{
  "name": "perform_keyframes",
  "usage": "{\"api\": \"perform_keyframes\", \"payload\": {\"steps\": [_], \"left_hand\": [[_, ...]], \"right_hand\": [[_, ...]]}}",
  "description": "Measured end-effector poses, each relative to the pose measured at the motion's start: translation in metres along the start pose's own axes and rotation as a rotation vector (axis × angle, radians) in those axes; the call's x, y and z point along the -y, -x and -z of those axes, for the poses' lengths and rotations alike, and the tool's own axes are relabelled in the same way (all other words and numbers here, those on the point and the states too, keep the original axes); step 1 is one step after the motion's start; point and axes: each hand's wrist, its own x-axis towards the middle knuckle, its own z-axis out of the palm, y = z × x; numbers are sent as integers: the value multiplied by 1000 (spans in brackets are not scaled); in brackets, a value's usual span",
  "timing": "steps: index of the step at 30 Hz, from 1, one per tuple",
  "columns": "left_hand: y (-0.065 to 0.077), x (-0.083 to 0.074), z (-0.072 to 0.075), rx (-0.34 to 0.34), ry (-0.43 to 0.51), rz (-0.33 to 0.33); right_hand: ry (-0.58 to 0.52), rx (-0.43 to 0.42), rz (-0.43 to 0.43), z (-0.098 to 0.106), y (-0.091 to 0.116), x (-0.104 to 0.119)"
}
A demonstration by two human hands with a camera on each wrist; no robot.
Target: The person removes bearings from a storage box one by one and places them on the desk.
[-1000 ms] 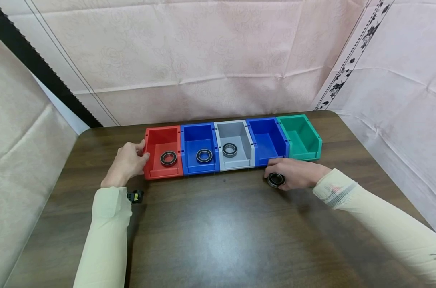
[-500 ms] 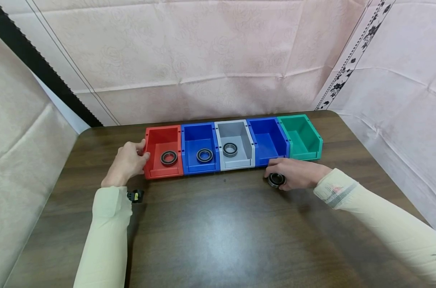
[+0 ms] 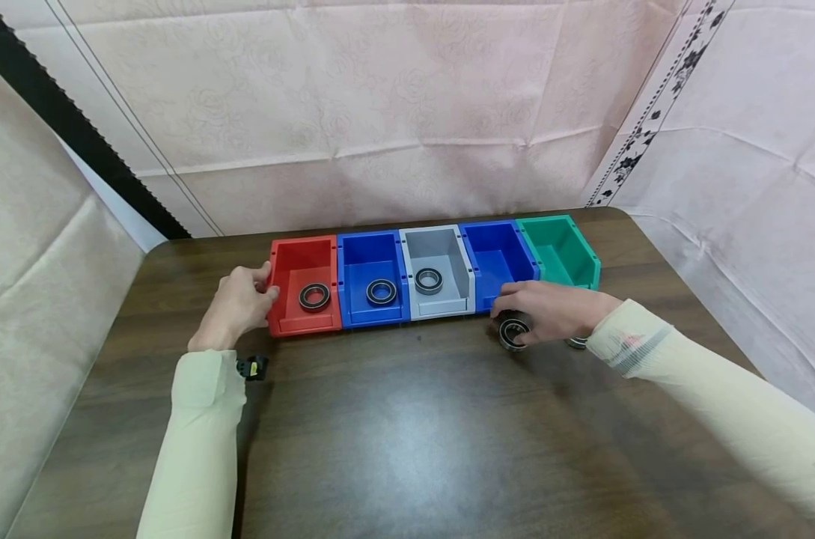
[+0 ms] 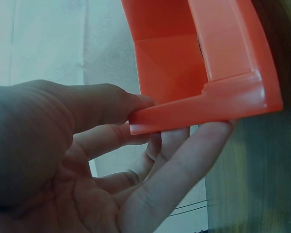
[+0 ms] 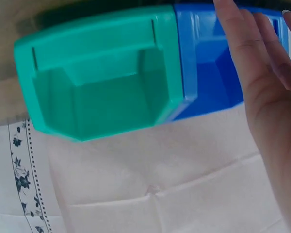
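Observation:
In the head view my left hand (image 3: 235, 308) holds the side wall of the red bin (image 3: 304, 253). The left wrist view shows thumb and fingers on either side of that wall. My right hand (image 3: 560, 311) pinches a ball bearing (image 3: 505, 338), tilted up in front of the right-hand blue bin (image 3: 496, 251). Behind that wrist another bearing (image 3: 578, 343) lies mostly hidden on the table. The right wrist view shows my right hand (image 5: 274, 77) beside the blue bin, with the held bearing out of frame.
A second blue bin (image 3: 369, 251), a grey bin (image 3: 434, 243) and a green bin (image 3: 558, 243) complete the row. Single bearings lie flat in the red, left blue and grey bins. Cloth (image 3: 394, 112) hangs behind the wooden table (image 3: 394, 419).
My right hand has risen slightly towards the bins, and the bearing in it has tilted up. Another bearing has come into view behind the right wrist. The left hand has stayed still.

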Motion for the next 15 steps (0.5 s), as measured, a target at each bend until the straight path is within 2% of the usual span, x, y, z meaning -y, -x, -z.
{"api": "perform_keyframes", "payload": {"steps": [15], "left_hand": [[0, 1, 0, -2, -4, -2]], "right_hand": [[38, -66, 23, 28, -15, 6]]}}
